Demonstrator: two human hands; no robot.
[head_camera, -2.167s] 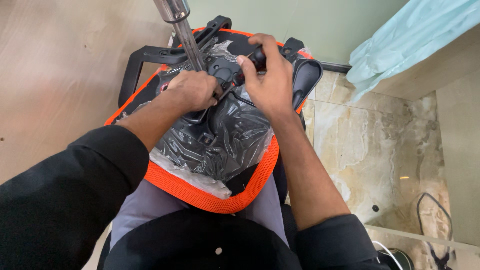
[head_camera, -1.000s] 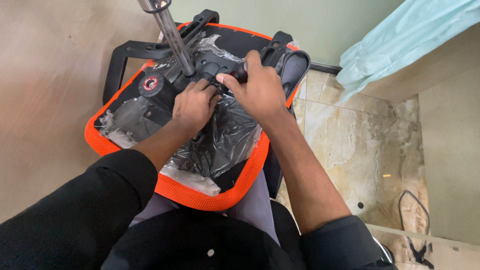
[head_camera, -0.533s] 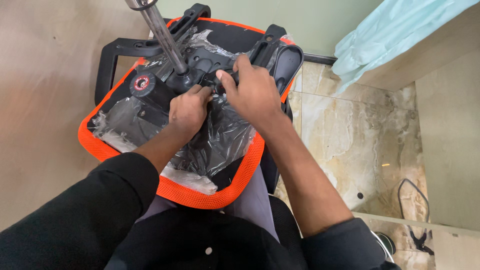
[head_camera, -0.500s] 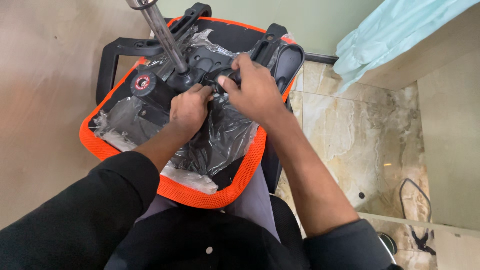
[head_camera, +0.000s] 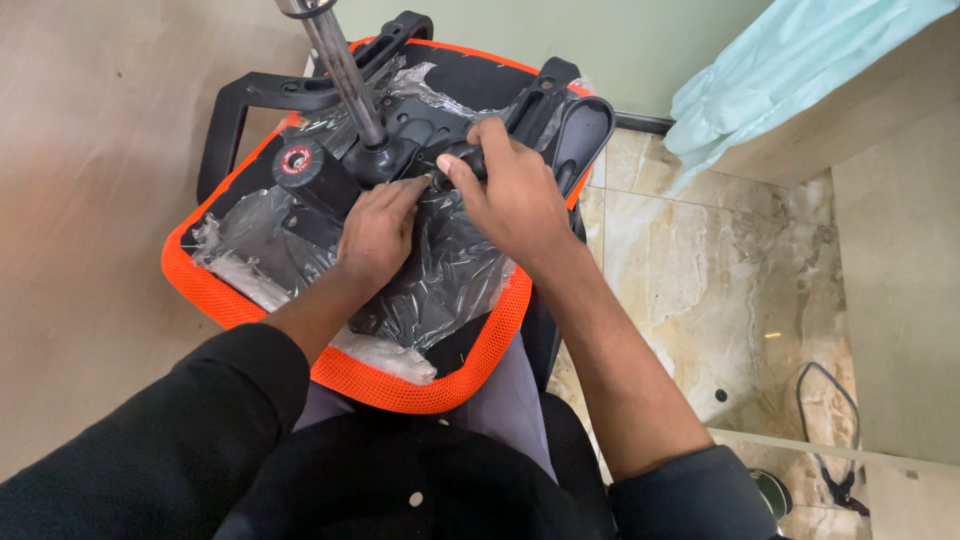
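Two hands work on the underside of an upturned office chair seat.

The orange-edged chair seat (head_camera: 330, 370), wrapped in clear plastic film (head_camera: 430, 290), rests upside down across the person's lap above a marble floor (head_camera: 700, 290). A metal gas-lift column (head_camera: 345, 75) rises from the black mechanism plate (head_camera: 420, 125) near the seat's far edge. The right hand (head_camera: 515, 195) is curled around a black lever knob (head_camera: 468, 157); the left hand (head_camera: 375, 230) lies palm-down, fingers loosely bent, on the film beside it.
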